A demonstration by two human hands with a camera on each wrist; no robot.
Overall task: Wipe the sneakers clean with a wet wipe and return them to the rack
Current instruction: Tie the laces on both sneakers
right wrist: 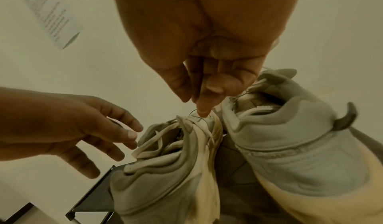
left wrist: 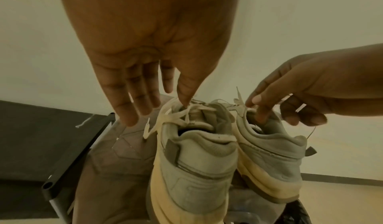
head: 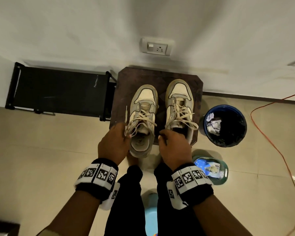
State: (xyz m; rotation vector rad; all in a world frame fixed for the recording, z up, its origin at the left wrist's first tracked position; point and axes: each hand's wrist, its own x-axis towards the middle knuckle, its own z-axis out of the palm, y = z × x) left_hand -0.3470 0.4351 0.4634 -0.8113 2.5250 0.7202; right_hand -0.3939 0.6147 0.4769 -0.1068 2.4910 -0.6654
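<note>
Two worn grey-and-cream sneakers stand side by side, toes to the wall, on a dark brown stool (head: 126, 79). The left sneaker (head: 143, 116) sticks out heel-first over the stool's front edge. My left hand (head: 114, 143) hovers at its loose laces (left wrist: 176, 118) with fingers straight, only the thumb tip touching them. My right hand (head: 174, 149) is at the collar of the right sneaker (head: 179, 106). Its thumb and forefinger pinch that shoe's lace (left wrist: 241, 106) while the other fingers are curled. No wipe is in either hand.
A black shoe rack (head: 58, 89) stands left of the stool against the wall. A blue bin (head: 225, 106) with crumpled wipes is on the right. A green basket (head: 221, 174) with a blue wipe pack (head: 201, 166) sits by my right leg. An orange cable (head: 269, 138) crosses the floor.
</note>
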